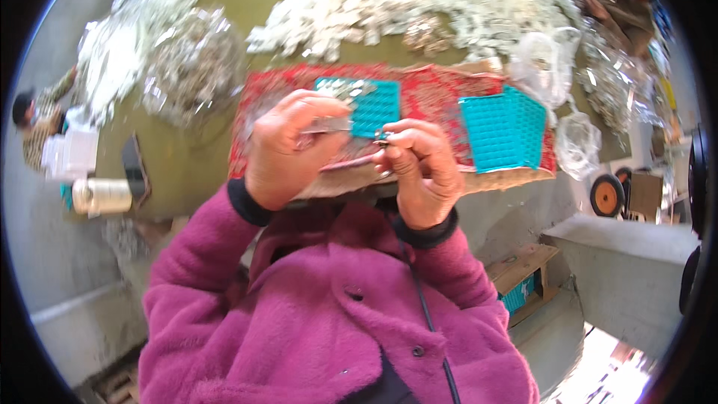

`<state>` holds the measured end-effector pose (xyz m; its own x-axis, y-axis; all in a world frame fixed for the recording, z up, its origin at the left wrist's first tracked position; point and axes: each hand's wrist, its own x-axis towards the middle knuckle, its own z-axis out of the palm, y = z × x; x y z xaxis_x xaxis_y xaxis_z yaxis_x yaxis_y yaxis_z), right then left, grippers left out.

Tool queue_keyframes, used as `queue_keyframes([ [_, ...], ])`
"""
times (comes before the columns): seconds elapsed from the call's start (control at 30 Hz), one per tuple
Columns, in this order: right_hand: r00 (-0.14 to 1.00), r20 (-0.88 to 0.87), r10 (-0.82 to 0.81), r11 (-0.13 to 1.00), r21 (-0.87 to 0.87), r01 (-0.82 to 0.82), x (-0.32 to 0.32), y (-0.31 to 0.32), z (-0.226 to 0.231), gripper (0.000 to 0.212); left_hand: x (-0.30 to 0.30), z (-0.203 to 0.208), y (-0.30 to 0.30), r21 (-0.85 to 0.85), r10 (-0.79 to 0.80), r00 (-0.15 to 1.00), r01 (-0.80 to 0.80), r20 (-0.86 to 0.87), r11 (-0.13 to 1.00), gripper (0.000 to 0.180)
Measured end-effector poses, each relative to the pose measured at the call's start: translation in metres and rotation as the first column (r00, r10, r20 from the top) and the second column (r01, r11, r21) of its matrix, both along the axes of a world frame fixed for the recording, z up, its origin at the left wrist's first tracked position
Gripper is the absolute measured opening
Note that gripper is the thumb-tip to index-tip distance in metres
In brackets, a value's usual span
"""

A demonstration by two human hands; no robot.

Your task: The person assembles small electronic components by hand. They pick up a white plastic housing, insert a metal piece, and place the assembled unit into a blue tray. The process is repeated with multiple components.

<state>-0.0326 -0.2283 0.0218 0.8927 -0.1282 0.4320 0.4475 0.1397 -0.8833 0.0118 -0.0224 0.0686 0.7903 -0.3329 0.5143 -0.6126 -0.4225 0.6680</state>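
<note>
My left hand (288, 153) is closed, with thumb and fingers pinching a small shiny, see-through flat strip (327, 126). Close beside it, my right hand (428, 176) pinches a tiny dark metallic piece (382, 138) between thumb and forefinger; its exact kind is too small to make out. Just beyond both hands lies a teal tray (380, 108) with rows of small pockets, and several pale little pieces (347, 90) rest on its far left part. Under the tray spreads a red patterned cloth (441, 97). Two overlapping teal trays (490, 135) lie on it at the right.
Heaps of small clear packets (336, 11) cover the table's far side. A bulging clear bag (191, 63) stands left, and crumpled white bags (544, 67) sit right. A dark phone-like slab (135, 168) and a whitish roll (105, 197) lie left. Another person (46, 123) is at far left.
</note>
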Motion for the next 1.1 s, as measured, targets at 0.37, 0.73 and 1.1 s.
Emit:
queue_keyframes([
  [0.37, 0.997, 0.079, 0.011, 0.902, -0.431, 0.024, -0.014, 0.035, 0.01, 0.022, -0.063, -0.034, 0.017, -0.416, -0.017, 0.95, -0.12, -0.311, 0.902, 0.036],
  [0.73, 0.977, 0.17, 0.126, 0.845, -0.534, -0.016, -0.011, 0.049, 0.005, 0.026, -0.082, -0.034, 0.028, -0.615, -0.159, 0.819, -0.27, -0.551, 0.741, 0.032],
  [1.1, 0.98, 0.028, 0.199, 0.852, -0.499, -0.159, -0.012, 0.047, 0.003, 0.028, -0.078, -0.037, 0.038, -0.724, -0.408, 0.626, -0.404, -0.664, 0.559, 0.034],
])
